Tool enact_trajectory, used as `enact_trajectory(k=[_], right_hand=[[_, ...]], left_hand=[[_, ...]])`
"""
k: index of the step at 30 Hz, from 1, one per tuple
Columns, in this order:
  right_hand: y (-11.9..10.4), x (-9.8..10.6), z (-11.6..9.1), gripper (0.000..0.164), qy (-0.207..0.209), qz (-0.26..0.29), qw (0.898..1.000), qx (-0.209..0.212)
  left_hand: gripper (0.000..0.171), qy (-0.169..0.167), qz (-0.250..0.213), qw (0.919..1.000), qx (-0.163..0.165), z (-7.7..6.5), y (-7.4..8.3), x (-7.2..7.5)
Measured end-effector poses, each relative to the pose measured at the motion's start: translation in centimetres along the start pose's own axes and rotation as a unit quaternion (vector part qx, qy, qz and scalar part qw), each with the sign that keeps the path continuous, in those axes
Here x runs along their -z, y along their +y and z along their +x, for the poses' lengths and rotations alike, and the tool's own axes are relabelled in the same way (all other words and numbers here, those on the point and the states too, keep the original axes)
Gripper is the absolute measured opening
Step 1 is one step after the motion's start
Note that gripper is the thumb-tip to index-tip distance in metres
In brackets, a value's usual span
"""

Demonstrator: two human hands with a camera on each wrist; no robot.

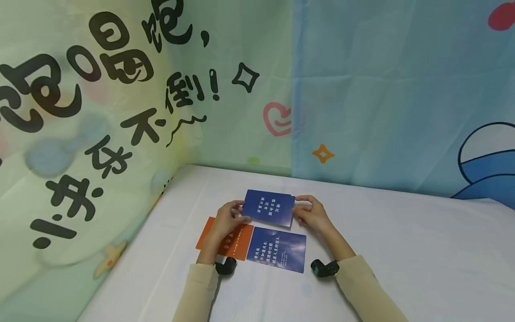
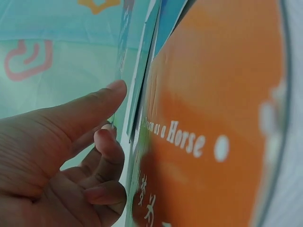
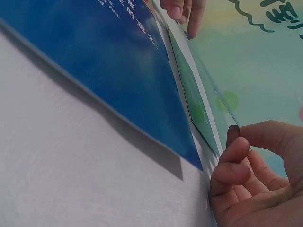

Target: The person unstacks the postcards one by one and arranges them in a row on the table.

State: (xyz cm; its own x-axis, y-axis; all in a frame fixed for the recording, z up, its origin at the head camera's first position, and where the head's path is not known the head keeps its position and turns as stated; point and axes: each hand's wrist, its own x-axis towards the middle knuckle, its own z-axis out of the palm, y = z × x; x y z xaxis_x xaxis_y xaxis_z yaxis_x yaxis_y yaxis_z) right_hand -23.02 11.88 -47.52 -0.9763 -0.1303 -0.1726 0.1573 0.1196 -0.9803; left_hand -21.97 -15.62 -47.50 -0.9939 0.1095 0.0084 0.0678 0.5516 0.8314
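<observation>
Table [image 1: 402,250]: lower head frame; backdrop [image 1: 374,89] behind, top and left. Far card [image 1: 268,208]: below centre, between left hand [image 1: 228,218] at its left edge and right hand [image 1: 312,213] at its right. Near card [image 1: 277,249]: below it, on the table. Side card [image 1: 241,242]: just left of near card, partly behind left hand.

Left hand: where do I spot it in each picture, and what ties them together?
Head: the left hand is left of centre, low, at the left edge of the upper blue card.
Left wrist: large, at lower left, beside the orange card.
Right wrist: only some fingers, at the top, just right of centre.
Shared landmark: the printed backdrop.
</observation>
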Motion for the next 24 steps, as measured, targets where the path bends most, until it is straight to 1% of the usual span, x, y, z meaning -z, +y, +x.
enact_trajectory(k=[3,8,10,15,18,24], right_hand=[[0.1,0.2,-0.1,0.044,0.0,0.003,1.0,0.0],[0.1,0.6,-0.2,0.045,-0.007,0.017,1.0,0.02],[0.0,0.8,-0.4,0.046,-0.008,0.021,0.999,0.025],[-0.1,1.2,-0.7,0.045,-0.004,0.028,0.999,0.031],[-0.1,1.3,-0.9,0.044,-0.003,0.03,0.999,0.035],[-0.3,1.6,-1.3,0.045,0.001,0.027,0.999,0.039]], left_hand=[[0.055,-0.009,-0.004,0.9999,-0.005,0.0,0.0,-0.1],[0.056,-0.015,-0.008,0.9999,-0.003,0.0,0.2,-0.2],[0.056,-0.022,-0.018,0.9996,0.003,-0.1,0.4,-0.2],[0.056,-0.047,-0.05,0.9976,0.002,-0.2,0.7,-0.2],[0.055,-0.055,-0.055,0.997,-0.007,-0.2,0.8,-0.2],[0.055,-0.055,-0.054,0.9967,-0.025,-0.1,1.0,-0.4]])
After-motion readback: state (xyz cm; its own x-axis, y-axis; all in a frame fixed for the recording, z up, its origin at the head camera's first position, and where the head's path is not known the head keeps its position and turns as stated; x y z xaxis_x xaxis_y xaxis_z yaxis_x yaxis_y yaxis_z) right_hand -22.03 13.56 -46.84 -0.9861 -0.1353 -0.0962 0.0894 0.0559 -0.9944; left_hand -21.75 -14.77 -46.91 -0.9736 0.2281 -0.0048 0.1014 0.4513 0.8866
